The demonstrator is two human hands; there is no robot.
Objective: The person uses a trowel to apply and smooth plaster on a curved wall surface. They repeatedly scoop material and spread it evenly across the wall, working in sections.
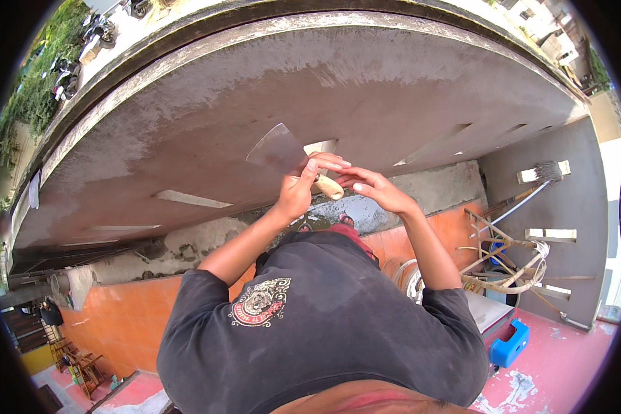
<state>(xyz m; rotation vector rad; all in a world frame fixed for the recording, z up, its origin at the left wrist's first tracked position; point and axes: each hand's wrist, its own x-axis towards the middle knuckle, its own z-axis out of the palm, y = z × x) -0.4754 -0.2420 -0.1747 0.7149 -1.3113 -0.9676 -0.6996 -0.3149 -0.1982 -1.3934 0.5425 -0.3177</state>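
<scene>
Right now, the two hands meet in front of the chest, both elbows bent and the forearms slanting inward. The left hand is clamped on a broad-bladed metal scraper with a pale wooden handle, its thumb raised along the near side and its fingers reaching toward the right hand. The scraper's blade fans out beyond the left hand, up and to its left, while the butt of the handle sticks out between the two hands. The right hand is loosely spread, palm turned inward, fingers stretched toward the left fingertips; whether they touch, I cannot tell. Ahead of both hands spreads a grey-brown plastered wall with narrow slots through it, its upper part patchy and lighter. Nearer the body than the hands is the dark grey short-sleeved shirt with a printed emblem. Well to the right of the right hand stand a frame of pale wooden poles and, nearer the body, a bright blue plastic object.
</scene>
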